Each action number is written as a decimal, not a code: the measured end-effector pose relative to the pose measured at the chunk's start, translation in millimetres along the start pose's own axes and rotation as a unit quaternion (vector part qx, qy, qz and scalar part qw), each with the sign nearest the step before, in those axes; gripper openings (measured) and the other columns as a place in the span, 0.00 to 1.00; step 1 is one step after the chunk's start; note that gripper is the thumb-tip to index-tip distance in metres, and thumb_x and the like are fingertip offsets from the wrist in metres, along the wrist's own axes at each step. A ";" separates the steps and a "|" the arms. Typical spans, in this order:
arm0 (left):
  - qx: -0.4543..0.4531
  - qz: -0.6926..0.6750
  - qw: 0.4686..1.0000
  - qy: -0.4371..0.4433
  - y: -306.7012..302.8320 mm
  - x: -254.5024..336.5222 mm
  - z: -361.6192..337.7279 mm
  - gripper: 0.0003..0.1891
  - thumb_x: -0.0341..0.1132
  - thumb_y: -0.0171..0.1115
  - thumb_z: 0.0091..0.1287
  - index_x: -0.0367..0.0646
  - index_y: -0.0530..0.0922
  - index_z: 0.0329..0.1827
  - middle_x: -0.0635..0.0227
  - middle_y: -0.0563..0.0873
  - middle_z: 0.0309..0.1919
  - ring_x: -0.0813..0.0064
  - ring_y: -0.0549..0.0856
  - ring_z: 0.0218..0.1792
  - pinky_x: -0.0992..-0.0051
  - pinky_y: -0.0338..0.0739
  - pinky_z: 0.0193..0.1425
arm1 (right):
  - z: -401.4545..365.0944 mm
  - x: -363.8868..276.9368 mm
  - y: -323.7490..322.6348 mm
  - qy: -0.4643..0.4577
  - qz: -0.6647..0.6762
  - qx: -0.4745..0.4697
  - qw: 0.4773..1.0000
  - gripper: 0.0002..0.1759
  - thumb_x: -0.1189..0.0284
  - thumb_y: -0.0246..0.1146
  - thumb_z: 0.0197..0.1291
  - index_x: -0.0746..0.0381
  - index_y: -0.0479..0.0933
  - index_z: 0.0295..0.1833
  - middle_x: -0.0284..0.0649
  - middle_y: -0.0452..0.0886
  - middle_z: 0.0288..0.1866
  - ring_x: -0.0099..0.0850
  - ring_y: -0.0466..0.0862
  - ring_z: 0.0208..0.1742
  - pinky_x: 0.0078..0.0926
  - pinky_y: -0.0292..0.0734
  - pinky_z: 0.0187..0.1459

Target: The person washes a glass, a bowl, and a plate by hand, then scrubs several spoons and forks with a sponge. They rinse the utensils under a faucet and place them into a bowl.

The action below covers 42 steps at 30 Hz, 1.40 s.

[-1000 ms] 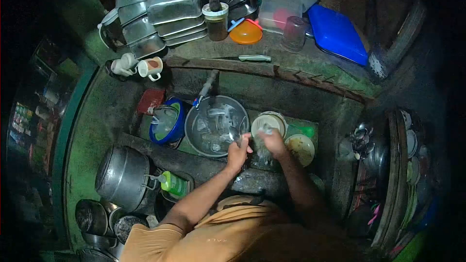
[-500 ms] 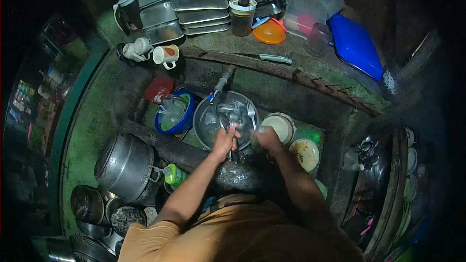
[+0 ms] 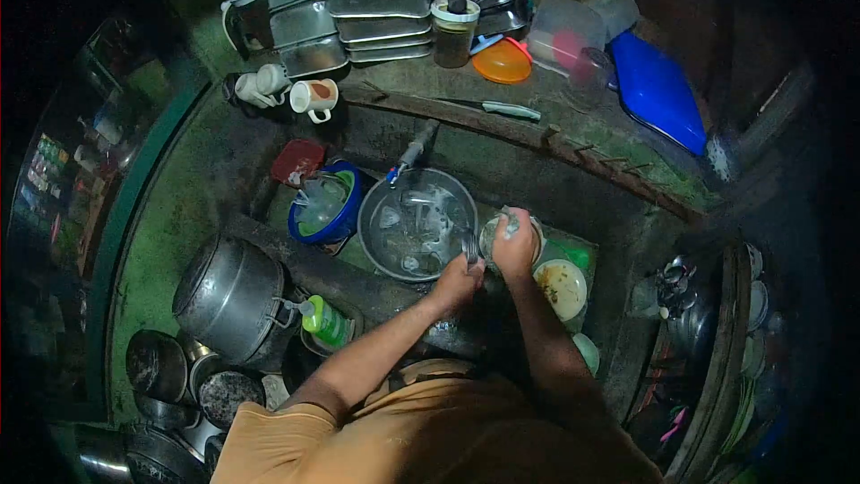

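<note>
My left hand (image 3: 459, 287) is closed around a small bunch of forks (image 3: 470, 246), their heads pointing up beside the basin's right rim. Closed on a pale, soapy sponge (image 3: 510, 222) is my right hand (image 3: 513, 253), raised over a stacked bowl (image 3: 488, 237) to the right. Between the blue tub and that bowl stands a grey basin (image 3: 365, 246) of water, with clear glasses and suds in it. A stained plate (image 3: 563, 289) lies just right of my right forearm.
A tap pipe (image 3: 414, 154) reaches over the basin. Left of it sits a blue tub (image 3: 309, 235) with clear items inside. A large pot (image 3: 228, 296) and a green soap bottle (image 3: 328, 323) stand nearer. A knife (image 3: 511, 110) lies on the ledge.
My left hand has moved right with the cutlery, from over the basin to its right edge. My right hand has risen and shifted right; the fork upright near it is no longer there.
</note>
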<state>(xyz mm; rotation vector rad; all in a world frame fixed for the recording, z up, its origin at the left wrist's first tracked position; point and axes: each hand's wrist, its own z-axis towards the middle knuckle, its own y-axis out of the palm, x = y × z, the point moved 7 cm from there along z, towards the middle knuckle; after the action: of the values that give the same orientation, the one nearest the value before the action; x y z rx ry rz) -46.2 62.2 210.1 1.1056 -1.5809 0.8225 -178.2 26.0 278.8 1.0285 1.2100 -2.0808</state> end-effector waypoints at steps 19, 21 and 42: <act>-0.217 -0.338 0.895 -0.195 73.3 15.3 -25.4 0.05 0.32 0.53 0.70 0.41 0.70 0.43 0.76 0.67 0.16 0.87 0.61 0.11 0.84 0.54 0.12 | -38.5 48.1 -34.0 0.265 0.744 -0.253 0.559 0.16 0.57 0.50 0.68 0.57 0.73 0.48 0.40 0.77 0.31 0.37 0.80 0.30 0.40 0.80 0.31; -0.228 -0.314 0.898 -0.207 72.0 19.7 -31.3 0.07 0.35 0.52 0.72 0.42 0.69 0.44 0.77 0.66 0.16 0.88 0.61 0.11 0.84 0.53 0.12 | -26.2 57.5 -36.4 0.295 0.720 -0.248 0.577 0.15 0.58 0.51 0.68 0.57 0.73 0.47 0.39 0.76 0.29 0.36 0.80 0.29 0.38 0.79 0.30; 0.035 0.119 0.985 0.122 17.6 5.6 12.5 0.18 0.45 0.47 0.74 0.40 0.75 0.36 0.66 0.80 0.23 0.76 0.79 0.25 0.74 0.71 0.29 | -21.3 69.8 -4.8 0.301 0.297 -0.113 0.899 0.15 0.67 0.63 0.60 0.69 0.79 0.44 0.38 0.82 0.37 0.28 0.81 0.35 0.28 0.75 0.37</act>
<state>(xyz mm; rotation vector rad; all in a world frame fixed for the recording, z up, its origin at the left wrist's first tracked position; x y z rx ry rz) -67.5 55.7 212.3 0.8372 -1.5029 1.1347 -214.5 42.9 217.7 1.7351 1.1632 -1.1507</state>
